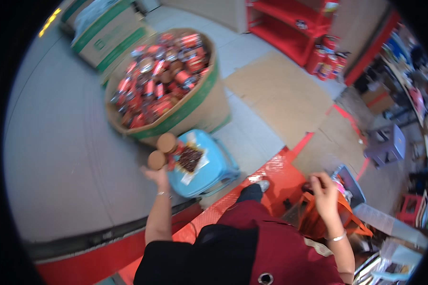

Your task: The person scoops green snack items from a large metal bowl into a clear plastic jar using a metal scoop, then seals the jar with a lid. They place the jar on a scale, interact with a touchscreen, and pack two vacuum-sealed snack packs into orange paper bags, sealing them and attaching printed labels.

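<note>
My left hand (159,178) holds two small cylinders with flat, round brown ends: an upper cylinder (167,143) and a lower cylinder (157,160). Reddish bodies show beside the ends, partly hidden. Just right of them a blue plastic stool (214,162) carries a dark, grainy patch (190,159) on pale paper or wrapping. Beyond stands a large cardboard bin (199,107) with green bands, heaped with shiny red and silver cylinders (160,83). My right hand (324,192) hangs above an orange bag (308,213), fingers curled. Whether it grips anything is unclear.
A green-banded carton (108,39) stands behind the bin. Flattened cardboard (281,96) lies on the floor. Red shelving (281,25) and several fire extinguishers (326,60) stand at back right. A purple stool (387,146) and blue-grey tub (351,185) are to the right.
</note>
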Demonstrator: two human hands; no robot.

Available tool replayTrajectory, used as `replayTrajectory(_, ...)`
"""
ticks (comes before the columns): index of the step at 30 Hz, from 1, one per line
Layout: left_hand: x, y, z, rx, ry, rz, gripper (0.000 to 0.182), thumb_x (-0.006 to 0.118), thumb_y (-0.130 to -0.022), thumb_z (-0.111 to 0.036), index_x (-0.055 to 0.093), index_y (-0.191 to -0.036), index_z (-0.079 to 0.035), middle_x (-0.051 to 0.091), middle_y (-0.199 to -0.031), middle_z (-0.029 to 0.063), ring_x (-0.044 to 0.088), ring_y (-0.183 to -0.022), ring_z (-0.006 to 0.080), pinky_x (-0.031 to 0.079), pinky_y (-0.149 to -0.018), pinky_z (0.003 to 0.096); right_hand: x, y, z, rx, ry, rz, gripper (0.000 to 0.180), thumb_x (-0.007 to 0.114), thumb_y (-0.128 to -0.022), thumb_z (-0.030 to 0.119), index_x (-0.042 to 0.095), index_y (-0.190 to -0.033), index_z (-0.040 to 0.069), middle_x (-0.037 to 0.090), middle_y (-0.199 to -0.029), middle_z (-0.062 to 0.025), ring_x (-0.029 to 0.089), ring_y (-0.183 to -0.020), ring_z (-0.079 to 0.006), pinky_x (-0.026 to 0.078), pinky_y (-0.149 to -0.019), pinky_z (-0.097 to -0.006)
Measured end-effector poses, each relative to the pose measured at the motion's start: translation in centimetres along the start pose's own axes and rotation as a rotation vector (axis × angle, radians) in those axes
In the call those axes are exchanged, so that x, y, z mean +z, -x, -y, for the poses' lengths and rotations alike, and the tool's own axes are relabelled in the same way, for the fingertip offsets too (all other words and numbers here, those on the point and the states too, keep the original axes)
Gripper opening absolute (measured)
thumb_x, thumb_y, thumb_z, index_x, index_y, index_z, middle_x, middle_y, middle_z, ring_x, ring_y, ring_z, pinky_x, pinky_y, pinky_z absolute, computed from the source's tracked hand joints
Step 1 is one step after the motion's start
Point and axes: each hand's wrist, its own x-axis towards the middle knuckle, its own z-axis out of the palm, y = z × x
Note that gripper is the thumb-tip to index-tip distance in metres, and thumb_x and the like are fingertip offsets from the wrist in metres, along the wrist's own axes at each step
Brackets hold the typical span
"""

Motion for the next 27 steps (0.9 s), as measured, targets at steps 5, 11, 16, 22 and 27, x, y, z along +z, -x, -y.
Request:
replayTrajectory(5, -1.7, -3.8, -8.6, 0.245, -0.256, -0.435, 0.077, 0.077, -0.071, -0.018, 0.037, -0.133, 0.005, 0.043, -0.130, 0.0264, 0.038, -0.122, 0.0433, 0.030, -0.103, 0.0542, -0.3, 0.5, 1.0, -0.152, 0.063, -0.061, 0.010, 0.063, -0.087, 0.008, 0.065, -0.093, 0.001, 0.063, -0.076, -0.0143, 0.060, -0.061, -0.0207, 0.048, -0.059, -0.0311)
replayTrajectory(11, 2.8, 1.7, -24.2, 0.685, 0.241, -0.056, 0.052, 0.065, -0.082, -0.005, 0.042, -0.127, 0.002, 0.043, -0.127, 0.0198, 0.041, -0.119, 0.0331, 0.033, -0.103, 0.0435, -2.8, -0.8, 9.7, -0.504, 0.281, 0.173, 0.011, 0.060, -0.085, 0.009, 0.063, -0.093, 0.003, 0.064, -0.080, -0.0129, 0.065, -0.074, -0.0302, 0.052, -0.063, -0.0391)
replayTrajectory(16, 7.9, 10.2, -32.2, 0.726, 0.543, 0.464, 0.041, 0.055, -0.081, 0.004, 0.044, -0.121, 0.000, 0.044, -0.128, 0.0148, 0.043, -0.119, 0.0271, 0.029, -0.107, 0.0403, -6.5, -2.1, 21.5, -1.021, 0.269, 0.647, 0.023, 0.053, -0.080, 0.013, 0.056, -0.101, 0.004, 0.059, -0.089, -0.0145, 0.061, -0.083, -0.0329, 0.050, -0.072, -0.0399)
replayTrajectory(22, 12.3, 14.2, -38.9, 0.819, 0.638, 0.718, 0.032, 0.057, -0.077, 0.003, 0.049, -0.108, -0.002, 0.048, -0.123, 0.0155, 0.044, -0.119, 0.0295, 0.030, -0.106, 0.0399, -9.8, -7.3, 28.7, -1.363, 0.416, 0.486, 0.019, 0.062, -0.071, 0.017, 0.057, -0.081, 0.002, 0.060, -0.079, -0.0085, 0.061, -0.071, -0.0286, 0.050, -0.071, -0.0337)
replayTrajectory(27, 13.9, 13.6, -41.9, 0.938, 0.575, 0.750, 0.029, 0.059, -0.076, 0.000, 0.052, -0.104, -0.002, 0.051, -0.118, 0.0163, 0.049, -0.110, 0.0294, 0.035, -0.099, 0.0405, -12.6, -11.7, 30.8, -1.326, 0.660, 0.190, 0.019, 0.059, -0.073, 0.015, 0.057, -0.084, 0.001, 0.059, -0.079, -0.0076, 0.060, -0.069, -0.0230, 0.050, -0.059, -0.0306)
